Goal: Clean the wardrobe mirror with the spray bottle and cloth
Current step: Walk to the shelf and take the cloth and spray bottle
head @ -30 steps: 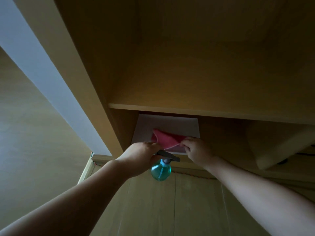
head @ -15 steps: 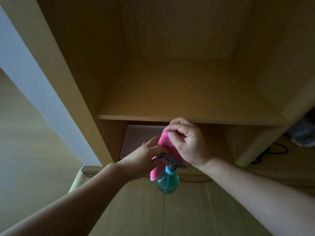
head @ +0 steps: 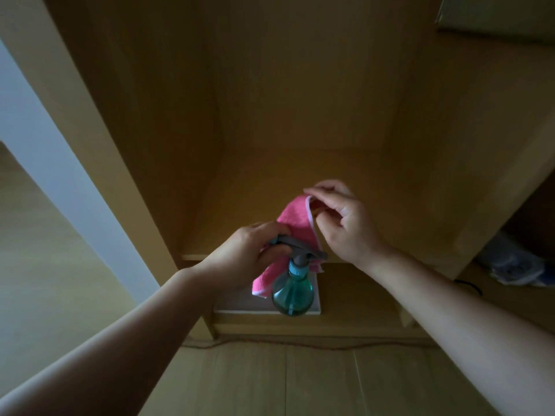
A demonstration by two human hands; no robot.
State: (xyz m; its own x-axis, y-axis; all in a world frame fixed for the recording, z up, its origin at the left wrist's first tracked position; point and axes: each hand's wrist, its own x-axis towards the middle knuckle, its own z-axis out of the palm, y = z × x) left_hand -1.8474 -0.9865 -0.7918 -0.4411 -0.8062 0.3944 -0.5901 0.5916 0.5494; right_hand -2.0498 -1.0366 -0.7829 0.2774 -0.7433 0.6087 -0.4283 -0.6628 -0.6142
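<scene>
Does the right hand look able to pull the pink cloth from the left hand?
Probably, with a snag: the right hand pinches the pink cloth at its top edge, but its middle looks caught between the spray bottle and the left hand.

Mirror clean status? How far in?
Done: both tools are picked up. In hand: the left hand grips the teal plastic spray bottle by its grey trigger head; the right hand pinches the top edge of the pink cloth, which hangs beside the bottle. Left: no mirror in view, only wooden wardrobe shelves, so spraying and wiping look not yet begun.
</scene>
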